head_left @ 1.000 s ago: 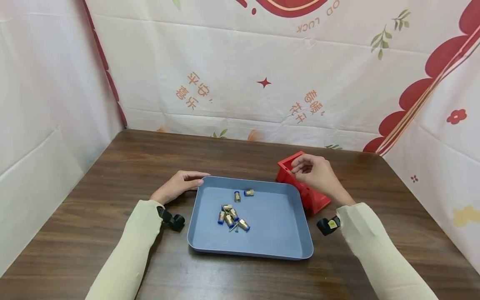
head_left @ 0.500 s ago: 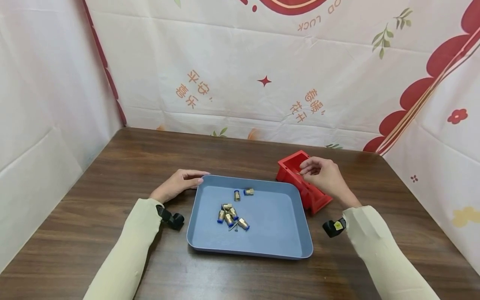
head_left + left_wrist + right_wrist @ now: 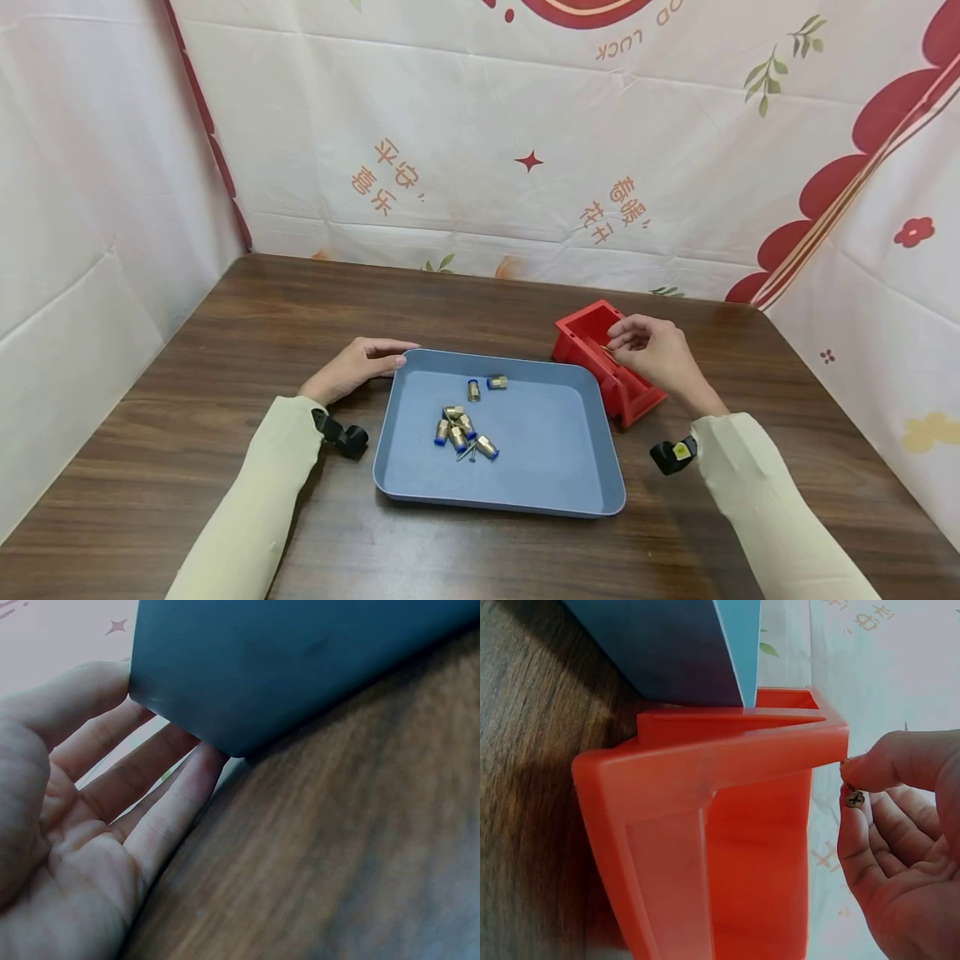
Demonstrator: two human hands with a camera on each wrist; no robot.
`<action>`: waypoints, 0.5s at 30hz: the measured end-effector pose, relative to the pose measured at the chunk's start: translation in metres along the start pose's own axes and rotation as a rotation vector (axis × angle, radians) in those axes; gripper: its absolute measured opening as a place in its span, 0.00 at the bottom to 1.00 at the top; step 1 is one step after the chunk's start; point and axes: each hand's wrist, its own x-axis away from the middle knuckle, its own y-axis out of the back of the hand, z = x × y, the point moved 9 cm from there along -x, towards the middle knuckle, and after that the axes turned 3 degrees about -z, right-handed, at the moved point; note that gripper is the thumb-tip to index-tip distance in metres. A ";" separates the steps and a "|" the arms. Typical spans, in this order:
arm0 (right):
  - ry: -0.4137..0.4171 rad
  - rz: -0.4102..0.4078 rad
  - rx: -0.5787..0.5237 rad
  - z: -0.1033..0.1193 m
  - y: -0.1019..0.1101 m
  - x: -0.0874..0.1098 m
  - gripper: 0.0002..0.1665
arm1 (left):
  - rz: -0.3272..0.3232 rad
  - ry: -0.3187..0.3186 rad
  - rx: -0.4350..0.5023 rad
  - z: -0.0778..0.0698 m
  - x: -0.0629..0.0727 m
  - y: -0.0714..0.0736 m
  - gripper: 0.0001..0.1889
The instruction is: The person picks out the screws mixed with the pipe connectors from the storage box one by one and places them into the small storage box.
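Observation:
My right hand (image 3: pixel 654 350) pinches a small screw (image 3: pixel 855 799) between thumb and fingertips, its cross-slotted head showing in the right wrist view. The hand is over the red plastic bin (image 3: pixel 637 398), close to its side wall. On the left, my other hand (image 3: pixel 358 367) touches the far left corner of the blue-grey tray (image 3: pixel 547 442), its fingers extended along the outer wall and the thumb at the rim. Inside the tray lie several brass fittings (image 3: pixel 486 447) with blue collars, some bunched together, and a few loose screws (image 3: pixel 473 454) beside them.
The bin stands right against the tray's far right corner on the brown wooden table (image 3: pixel 390 550). A printed white cloth (image 3: pixel 465 125) hangs behind the table and along both sides.
My right hand has moved right and a little nearer, along the red bin, still pinching the screw. The left hand stays at the tray's corner.

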 end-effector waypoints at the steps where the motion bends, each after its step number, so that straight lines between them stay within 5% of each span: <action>1: -0.002 -0.001 0.000 -0.001 0.000 0.000 0.19 | 0.001 -0.001 0.000 0.000 0.000 0.000 0.22; 15: 0.013 0.017 0.007 -0.008 -0.002 0.002 0.22 | 0.006 -0.003 0.009 -0.002 0.001 0.000 0.23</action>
